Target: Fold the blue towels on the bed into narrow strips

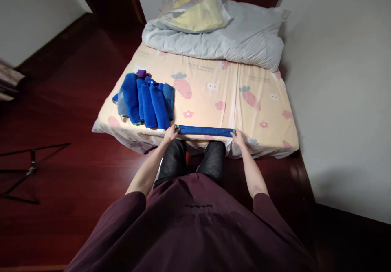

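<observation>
A long narrow strip of folded blue towel stretches across the near edge of the bed, with green trim showing at its ends. My left hand is closed on its left end, and my right hand pinches the right end. Close beyond my left hand lies a heap of rolled or folded blue towels, with some grey and purple cloth among them.
The bed has a cream sheet printed with carrots and flowers. A grey quilt and a yellow pillow lie at its head. Black tripod legs stand on the floor at left. A wall borders the right side.
</observation>
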`<state>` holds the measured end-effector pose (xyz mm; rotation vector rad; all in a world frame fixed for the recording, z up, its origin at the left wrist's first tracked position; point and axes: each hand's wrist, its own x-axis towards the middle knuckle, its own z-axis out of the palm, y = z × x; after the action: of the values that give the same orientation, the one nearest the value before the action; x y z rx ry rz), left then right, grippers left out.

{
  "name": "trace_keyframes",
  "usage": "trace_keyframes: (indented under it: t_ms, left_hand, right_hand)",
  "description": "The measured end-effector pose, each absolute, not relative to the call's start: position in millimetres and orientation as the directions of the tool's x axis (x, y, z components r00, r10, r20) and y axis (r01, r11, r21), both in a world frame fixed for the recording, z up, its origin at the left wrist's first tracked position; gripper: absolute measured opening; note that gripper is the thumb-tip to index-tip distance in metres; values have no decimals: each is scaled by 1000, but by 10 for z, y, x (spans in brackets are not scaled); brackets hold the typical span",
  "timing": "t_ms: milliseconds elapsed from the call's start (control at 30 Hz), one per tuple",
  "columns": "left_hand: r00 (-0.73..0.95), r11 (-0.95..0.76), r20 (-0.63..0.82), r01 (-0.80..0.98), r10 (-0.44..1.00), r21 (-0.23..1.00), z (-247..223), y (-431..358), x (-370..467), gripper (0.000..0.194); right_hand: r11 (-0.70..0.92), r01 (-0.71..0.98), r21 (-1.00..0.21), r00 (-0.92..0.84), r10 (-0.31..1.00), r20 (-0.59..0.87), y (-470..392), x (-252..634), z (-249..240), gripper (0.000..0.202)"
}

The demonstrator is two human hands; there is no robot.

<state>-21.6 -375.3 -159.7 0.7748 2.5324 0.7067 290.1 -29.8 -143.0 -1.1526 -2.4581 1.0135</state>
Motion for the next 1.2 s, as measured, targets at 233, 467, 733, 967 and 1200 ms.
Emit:
trace_keyframes:
  t_ms: [233, 467, 733, 967, 1200]
  left_hand:
    - [-809, 780, -312, 262, 499, 568, -1650, -3703, -233, 30]
    - [-828, 795, -340, 193, 447, 574, -1607, -3653, -272, 27]
    - [-845, 788, -339, 145, 414, 599, -1489, -3604, -186, 26]
    - [-936, 568, -149, 62, 318, 821, -1545, -3757, 375, 29]
    - [-603, -57, -655, -754, 456, 655, -1608, -3413, 780, 7]
  right_hand:
    - [421, 703, -573, -607, 775, -175, -236, 2824, -1529, 26]
    - [424, 773, -471, -573, 786, -232, -201, 2770, -1527, 26]
    - [498, 761, -417, -607, 773, -183, -224, 2721, -1451, 34]
    - [807, 463, -366, -872, 488, -25, -296, 2621, -1323, 34]
    - [821, 510, -257, -856, 456, -243, -393, 2466, -1204, 39]
